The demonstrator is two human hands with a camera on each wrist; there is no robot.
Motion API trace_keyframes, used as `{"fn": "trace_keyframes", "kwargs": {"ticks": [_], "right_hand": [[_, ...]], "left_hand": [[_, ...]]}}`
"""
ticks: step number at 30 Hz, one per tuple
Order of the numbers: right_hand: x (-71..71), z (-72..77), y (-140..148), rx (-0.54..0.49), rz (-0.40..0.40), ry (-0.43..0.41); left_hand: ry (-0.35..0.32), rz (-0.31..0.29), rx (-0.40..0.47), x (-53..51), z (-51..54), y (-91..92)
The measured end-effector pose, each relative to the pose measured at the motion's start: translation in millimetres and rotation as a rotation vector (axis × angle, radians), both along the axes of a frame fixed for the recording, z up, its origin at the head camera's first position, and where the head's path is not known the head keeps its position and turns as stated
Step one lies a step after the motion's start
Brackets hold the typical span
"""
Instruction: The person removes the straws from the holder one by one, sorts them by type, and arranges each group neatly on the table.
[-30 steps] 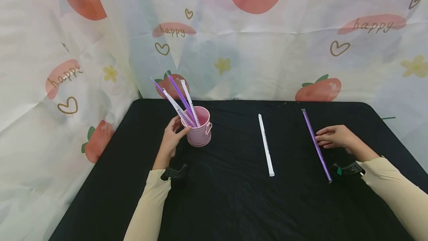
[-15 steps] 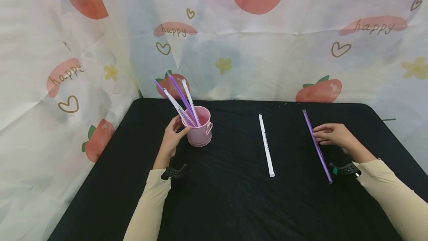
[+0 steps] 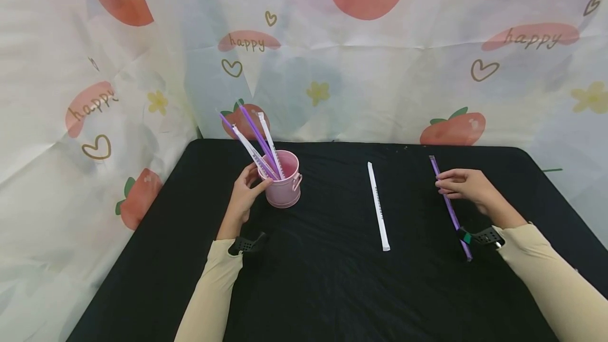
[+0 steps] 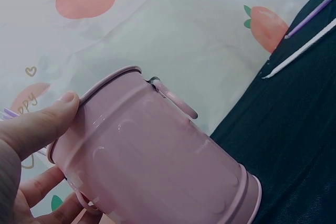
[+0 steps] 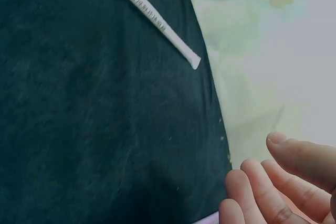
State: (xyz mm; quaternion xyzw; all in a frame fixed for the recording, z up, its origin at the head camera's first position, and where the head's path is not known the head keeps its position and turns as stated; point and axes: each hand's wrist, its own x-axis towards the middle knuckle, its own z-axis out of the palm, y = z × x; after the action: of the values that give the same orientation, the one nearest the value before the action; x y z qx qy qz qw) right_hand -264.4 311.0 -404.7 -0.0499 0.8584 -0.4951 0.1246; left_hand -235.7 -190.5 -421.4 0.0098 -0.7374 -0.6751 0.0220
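A small pink bucket point(image 3: 283, 194) stands upright on the black table, several straws leaning out of it, among them a purple straw point(image 3: 255, 130) and a white paper-wrapped straw point(image 3: 266, 132). My left hand point(image 3: 242, 191) grips the bucket's rim at its left side, thumb point(image 4: 50, 124) at the rim and fingers round the far side. On the right, my right hand point(image 3: 467, 188) hovers over a loose purple straw point(image 3: 452, 212), fingers loosely bent and a gap between thumb and fingertips. Its fingertips overlap the straw in the head view; contact cannot be told.
A loose white wrapped straw point(image 3: 378, 207) lies between the bucket and the purple straw. Behind and to the left hangs a printed cloth point(image 3: 370, 94) along the edge of the black table point(image 3: 323, 278). A black strap point(image 3: 486, 236) sits on the right wrist.
My right hand has moved left and slightly away from me, from beside the purple straw to over it. The left hand and bucket have stayed in place.
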Motion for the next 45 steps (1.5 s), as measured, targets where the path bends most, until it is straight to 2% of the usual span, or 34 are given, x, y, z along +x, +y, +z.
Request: {"fn": "trace_keyframes", "kwargs": {"ticks": [5,8,15,24,32,45], "right_hand": [[-0.7,9.6,-11,0.016,0.021,0.019],[-3.1,14.4,-18,0.022,0.028,0.035],[-9.0,24.5,-38,0.034,0.050,0.071],[-17.4,30.5,-61,0.023,0.066,0.055],[-23.6,42.4,-85,-0.001,0.106,0.093],[-33.0,59.0,-131,0.033,0.147,0.088]], "left_hand": [[0.003,-0.005,-0.022,10.8,16.7,5.5],[0.004,-0.006,-0.019,12.7,18.9,6.2],[0.001,-0.008,-0.017,12.1,16.4,5.1],[-0.003,-0.007,-0.008,12.1,14.8,4.0],[-0.001,-0.004,-0.015,12.2,15.3,3.8],[-0.002,-0.007,-0.013,11.4,16.8,4.0]]}}
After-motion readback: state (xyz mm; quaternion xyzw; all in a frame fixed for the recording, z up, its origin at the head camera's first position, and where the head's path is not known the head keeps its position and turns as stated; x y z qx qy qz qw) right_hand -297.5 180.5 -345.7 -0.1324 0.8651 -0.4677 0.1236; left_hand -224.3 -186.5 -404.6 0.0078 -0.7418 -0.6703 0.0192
